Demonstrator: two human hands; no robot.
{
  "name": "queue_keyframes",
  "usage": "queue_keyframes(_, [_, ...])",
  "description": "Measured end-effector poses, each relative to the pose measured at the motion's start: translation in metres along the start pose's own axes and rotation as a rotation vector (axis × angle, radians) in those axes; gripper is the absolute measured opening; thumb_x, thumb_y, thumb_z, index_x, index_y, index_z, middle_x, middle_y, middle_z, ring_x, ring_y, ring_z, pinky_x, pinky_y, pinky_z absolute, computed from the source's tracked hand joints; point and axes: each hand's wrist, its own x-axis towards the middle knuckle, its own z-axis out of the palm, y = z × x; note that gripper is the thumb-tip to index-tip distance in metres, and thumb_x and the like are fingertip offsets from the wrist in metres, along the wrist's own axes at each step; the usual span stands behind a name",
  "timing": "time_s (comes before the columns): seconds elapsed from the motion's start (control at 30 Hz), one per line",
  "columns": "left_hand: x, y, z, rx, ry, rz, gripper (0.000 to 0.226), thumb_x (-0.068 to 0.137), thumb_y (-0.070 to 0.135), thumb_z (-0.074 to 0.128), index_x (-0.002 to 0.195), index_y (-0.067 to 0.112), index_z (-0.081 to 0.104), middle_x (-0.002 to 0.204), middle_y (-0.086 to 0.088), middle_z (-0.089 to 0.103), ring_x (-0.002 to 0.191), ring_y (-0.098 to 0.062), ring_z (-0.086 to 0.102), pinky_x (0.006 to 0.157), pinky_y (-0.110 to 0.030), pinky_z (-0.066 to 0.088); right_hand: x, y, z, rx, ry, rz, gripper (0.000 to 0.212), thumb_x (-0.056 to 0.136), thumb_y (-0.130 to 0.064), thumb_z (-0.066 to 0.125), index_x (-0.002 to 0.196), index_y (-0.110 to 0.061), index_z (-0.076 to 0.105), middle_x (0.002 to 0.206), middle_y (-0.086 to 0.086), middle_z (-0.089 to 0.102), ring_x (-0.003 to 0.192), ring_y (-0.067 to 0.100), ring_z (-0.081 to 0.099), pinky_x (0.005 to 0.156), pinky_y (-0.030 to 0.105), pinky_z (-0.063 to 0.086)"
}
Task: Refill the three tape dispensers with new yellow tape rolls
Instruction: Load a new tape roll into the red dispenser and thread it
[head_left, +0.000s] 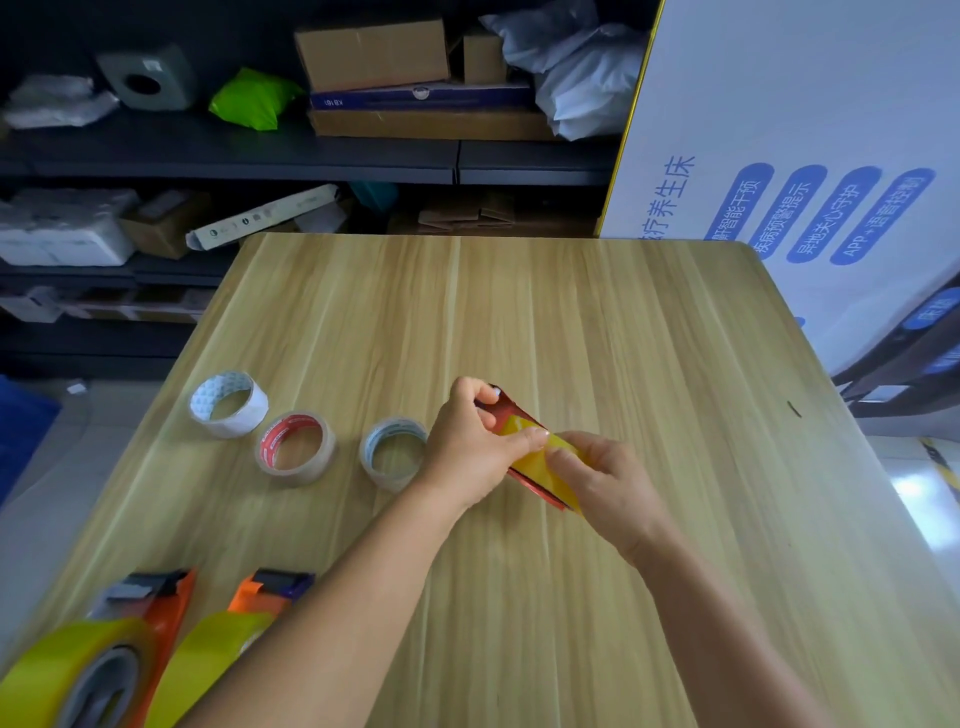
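Observation:
Over the middle of the wooden table (597, 332), both my hands hold a red tape dispenser (506, 413) that carries a yellow tape roll (545, 467). My left hand (470, 447) grips the dispenser's far end, its thumb pressing on the yellow tape. My right hand (605, 478) pinches the tape roll at the near end. At the near left corner lie two orange dispensers, each loaded with a yellow roll: one (98, 660) at the far left, the other (234, 639) beside it, partly hidden by my left forearm.
Three used rolls sit in a row left of my hands: a white one (228, 402), a red-cored one (296, 447) and a blue-cored one (392, 452). Dark shelves with boxes and bags stand behind the table. A large white printed box (805, 156) stands at the right.

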Motion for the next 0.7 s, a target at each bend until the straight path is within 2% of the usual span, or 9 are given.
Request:
queue_keyframes(0.1, [-0.001,0.0,0.001,0.028,0.031,-0.078,0.038,0.072,0.041,0.078,0.094,0.016,0.06,0.089,0.007,0.063,0.083,-0.011,0.061,0.074,-0.027,0.05,0.0,0.0,0.002,-0.037,0.049,-0.044,0.02,0.085,-0.039,0.054,0.091,-0.035,0.072,0.081,0.009,0.071,0.067,0.016,0.061,0.067,0.038,0.051])
queue_keyframes(0.17, [-0.003,0.003,0.003,-0.021,0.035,-0.082,0.024,0.076,0.036,0.076,0.084,0.016,0.066,0.085,0.005,0.068,0.081,-0.012,0.064,0.071,-0.026,0.05,0.0,-0.001,0.003,-0.069,0.062,-0.071,0.018,0.092,-0.031,0.055,0.09,-0.04,0.069,0.083,0.012,0.07,0.068,0.022,0.061,0.064,0.035,0.049])
queue_keyframes(0.23, [-0.004,0.006,0.005,-0.03,0.022,-0.077,0.015,0.081,0.03,0.073,0.079,0.016,0.068,0.081,0.004,0.069,0.08,-0.013,0.064,0.072,-0.026,0.051,0.0,-0.002,0.003,-0.078,0.065,-0.076,0.017,0.089,-0.034,0.054,0.089,-0.042,0.068,0.084,0.012,0.07,0.073,0.028,0.064,0.065,0.038,0.051])
queue_keyframes(0.3, [0.001,0.009,0.001,0.034,-0.032,-0.069,0.016,0.084,0.03,0.069,0.077,0.016,0.068,0.081,0.001,0.069,0.08,-0.016,0.064,0.075,-0.03,0.051,0.0,-0.003,0.001,-0.07,0.058,-0.074,0.019,0.08,-0.04,0.05,0.083,-0.042,0.068,0.075,0.008,0.068,0.067,0.025,0.06,0.061,0.035,0.048])
queue_keyframes(0.43, [0.018,0.02,-0.022,0.119,-0.142,-0.06,0.02,0.089,0.025,0.063,0.075,0.012,0.067,0.077,-0.003,0.067,0.074,-0.017,0.061,0.078,-0.033,0.052,0.002,-0.005,-0.008,-0.005,0.073,-0.04,0.024,0.075,-0.034,0.048,0.068,-0.024,0.068,0.054,-0.006,0.053,0.05,0.009,0.047,0.048,0.02,0.037])
queue_keyframes(0.53, [0.027,0.031,-0.034,0.168,-0.199,-0.028,0.022,0.093,0.018,0.057,0.091,-0.003,0.065,0.079,-0.011,0.065,0.074,-0.024,0.062,0.082,-0.039,0.055,0.007,-0.006,-0.014,0.007,0.071,-0.041,0.035,0.073,-0.035,0.048,0.079,-0.007,0.068,0.06,-0.001,0.053,0.055,0.011,0.049,0.052,0.025,0.039])
queue_keyframes(0.6, [0.033,0.036,-0.04,0.225,-0.168,0.005,0.02,0.092,0.019,0.058,0.09,0.001,0.064,0.084,-0.013,0.071,0.077,-0.027,0.066,0.081,-0.041,0.056,0.01,-0.005,-0.016,0.052,0.073,-0.037,0.04,0.071,-0.034,0.048,0.082,0.001,0.065,0.064,0.004,0.051,0.06,0.015,0.047,0.056,0.029,0.037])
queue_keyframes(0.7, [0.043,0.035,-0.048,0.388,-0.095,0.041,0.015,0.091,0.023,0.059,0.083,0.012,0.064,0.091,-0.007,0.07,0.084,-0.022,0.065,0.078,-0.037,0.053,0.012,-0.004,-0.019,0.144,0.083,-0.017,0.035,0.072,-0.032,0.05,0.075,-0.001,0.065,0.063,0.004,0.052,0.061,0.016,0.047,0.058,0.03,0.036])
